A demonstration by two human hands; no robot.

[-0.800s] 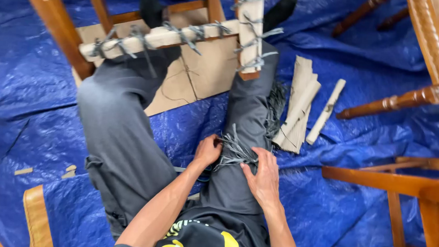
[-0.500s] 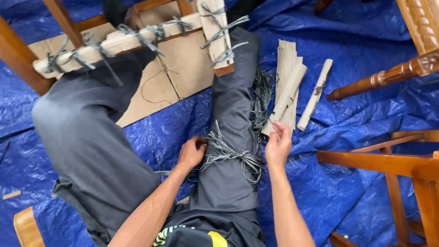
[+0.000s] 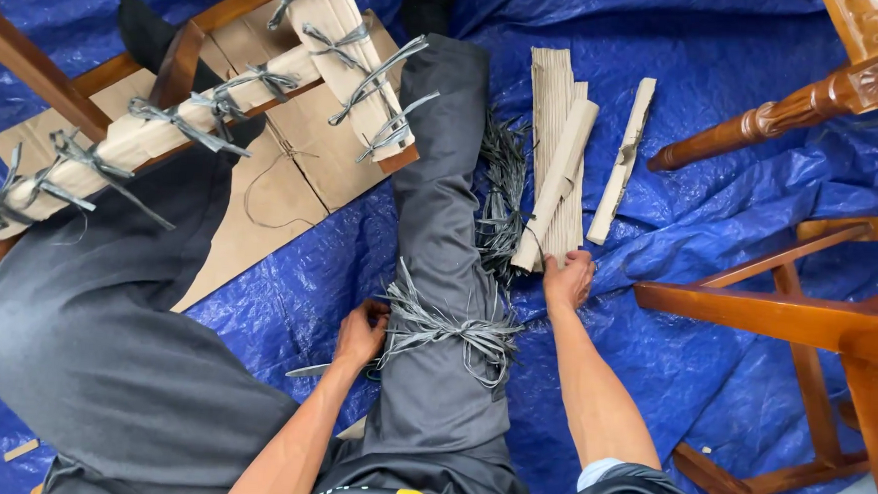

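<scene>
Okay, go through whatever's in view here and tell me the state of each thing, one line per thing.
Left hand: closed on the bundle of grey strips.
Right hand: open, fingers touching the cardboard strips.
Bundle of grey strips: draped across the thigh.
Cardboard strips: lying flat on the tarp, some rolled.
Chair frame: rails wrapped in cardboard, tied with grey strips.
Blue tarp: spread out, crumpled.

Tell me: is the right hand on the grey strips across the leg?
No: the right hand touches the cardboard pieces on the blue tarp.

Across our right leg lies a strand bundle (cardboard strips just right), chair frame left.
</scene>
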